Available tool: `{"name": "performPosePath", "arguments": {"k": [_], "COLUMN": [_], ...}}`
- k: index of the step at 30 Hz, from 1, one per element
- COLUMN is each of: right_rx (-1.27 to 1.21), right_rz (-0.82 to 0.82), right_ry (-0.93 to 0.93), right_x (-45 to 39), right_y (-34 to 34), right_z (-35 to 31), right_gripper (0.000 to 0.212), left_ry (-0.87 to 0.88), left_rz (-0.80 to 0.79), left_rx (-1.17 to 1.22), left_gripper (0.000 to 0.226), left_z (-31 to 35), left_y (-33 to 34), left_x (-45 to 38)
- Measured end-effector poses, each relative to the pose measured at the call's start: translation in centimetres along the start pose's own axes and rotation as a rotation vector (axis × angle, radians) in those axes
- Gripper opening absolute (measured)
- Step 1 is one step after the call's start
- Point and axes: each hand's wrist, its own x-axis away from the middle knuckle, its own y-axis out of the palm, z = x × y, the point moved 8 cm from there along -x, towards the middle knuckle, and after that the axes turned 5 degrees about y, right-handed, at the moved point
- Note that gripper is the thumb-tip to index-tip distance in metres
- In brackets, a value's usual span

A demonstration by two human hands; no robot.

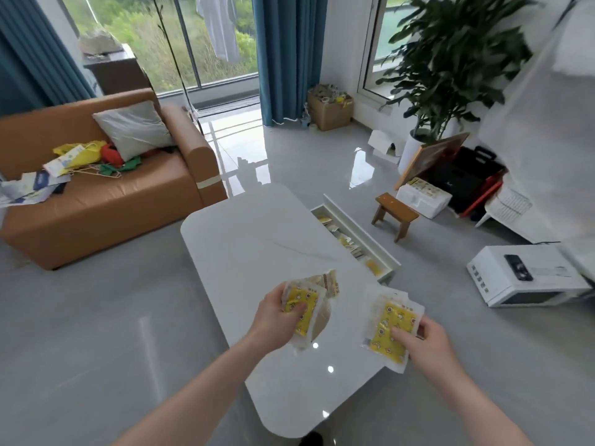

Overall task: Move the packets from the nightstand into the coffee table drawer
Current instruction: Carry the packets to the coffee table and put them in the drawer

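Left hand (273,317): clamped on a small stack of yellow-printed packets (301,309), held above the white coffee-table worktop (244,239). Right hand (425,341): pinching a second bundle of packets (388,326) just right of the first, hands apart. Step judged: carry-over; next calls for reaching far-right to the open drawer (370,235), which already holds packets.

Setting: home living room, shown by tan leather sofa (106,188) with grey cushion (135,130), white coffee-table counter (257,252) with open drawer (354,239), teal curtains (286,56) at full-height windows, potted plant (450,59), glossy tiled floor (96,317).
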Motion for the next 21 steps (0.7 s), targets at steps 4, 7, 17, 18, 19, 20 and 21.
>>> {"name": "performPosePath", "arguments": {"k": [4,7,17,18,19,20,21], "right_rx": [-0.036,-0.068,0.081,0.103,0.122,0.134,0.139], "right_rz": [0.021,0.007,-0.090,-0.104,-0.119,-0.139,-0.159], "right_ry": [0.016,0.025,0.045,0.039,0.039,0.038,0.031], "right_x": [-4.1,-7.4,-18.7,-19.8,-20.9,-22.0,-23.1], "right_y": [-5.6,-10.0,-26.6,-27.5,-28.2,-28.6,-28.9], "right_z": [0.2,0.5,2.6,2.2,1.8,1.2,0.6], "right_gripper": [0.015,0.014,0.011,0.011,0.011,0.010,0.010], "left_ry": [0.019,0.019,-0.151,-0.165,-0.184,-0.207,-0.225], "left_rz": [-0.036,-0.030,0.173,0.196,0.224,0.253,0.281], "left_rx": [-0.009,-0.016,0.059,0.062,0.063,0.068,0.078], "left_gripper": [0.017,0.018,0.021,0.021,0.021,0.021,0.021], "left_z": [4.2,6.0,7.8,7.9,7.9,7.7,7.5], "left_y": [6.7,11.8,25.6,26.3,26.7,27.1,27.3], "left_x": [-4.1,-6.5,-7.7,-7.7,-7.7,-7.6,-7.6]}}
